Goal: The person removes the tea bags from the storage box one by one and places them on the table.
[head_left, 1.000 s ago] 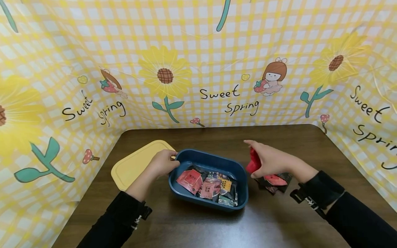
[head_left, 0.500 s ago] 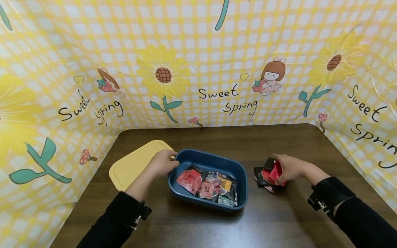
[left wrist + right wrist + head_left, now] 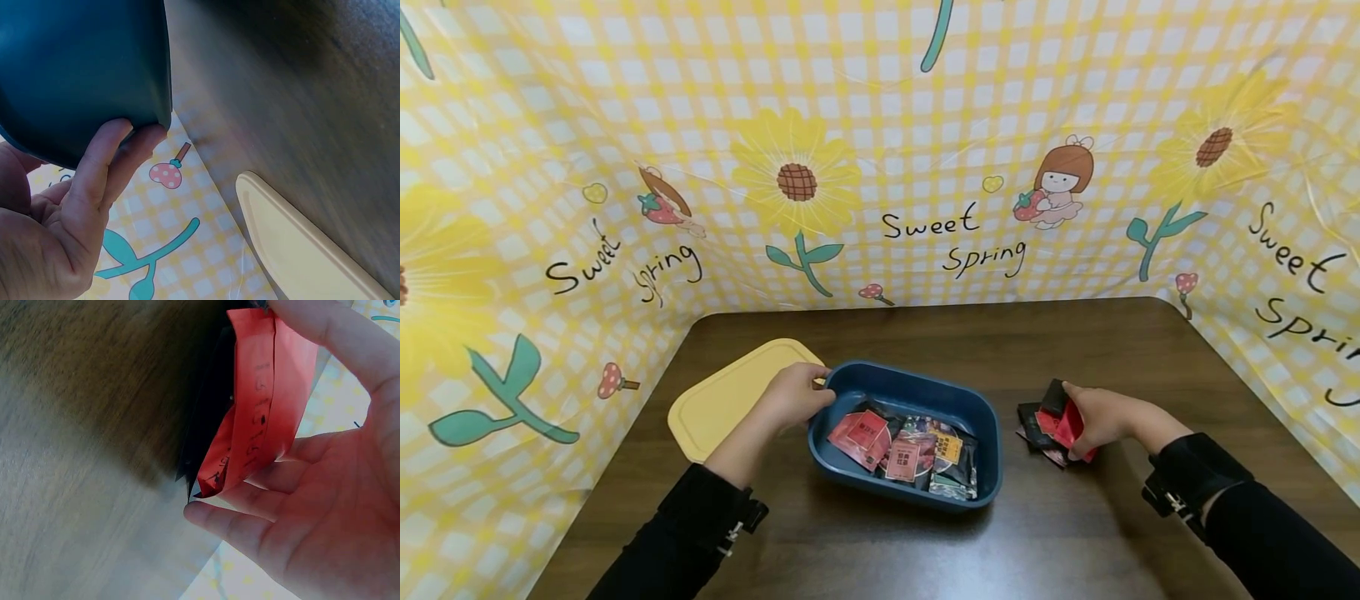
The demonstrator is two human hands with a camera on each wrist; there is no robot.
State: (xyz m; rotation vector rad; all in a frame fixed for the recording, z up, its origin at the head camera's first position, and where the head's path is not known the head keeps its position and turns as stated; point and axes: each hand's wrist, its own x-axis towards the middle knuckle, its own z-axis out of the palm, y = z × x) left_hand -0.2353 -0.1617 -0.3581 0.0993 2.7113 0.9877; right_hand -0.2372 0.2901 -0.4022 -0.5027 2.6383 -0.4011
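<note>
A deep blue plastic box (image 3: 917, 383) stands mid-table, with several tea-bag-like sachets (image 3: 903, 458) in pink, black and yellow lying flat on its bottom. My left hand (image 3: 793, 398) grips the box's left corner, its fingertips (image 3: 112, 128) against the outer wall in the left wrist view. To the right of the box, my right hand (image 3: 1105, 417) holds a red sachet (image 3: 265, 394) between thumb and fingers. It is over a small pile of black and red sachets (image 3: 1033, 421) on the table; part of that pile is hidden by the hand.
A yellow lid (image 3: 722, 404) lies flat at the left, partly behind my left hand and forearm. The brown wooden table (image 3: 880, 558) is bordered at the back and sides by a yellow checked cloth (image 3: 895, 158) with sunflowers.
My right hand has moved from beside the box rightward and down to the sachet pile, still with red between its fingers. My left hand and the box have stayed put.
</note>
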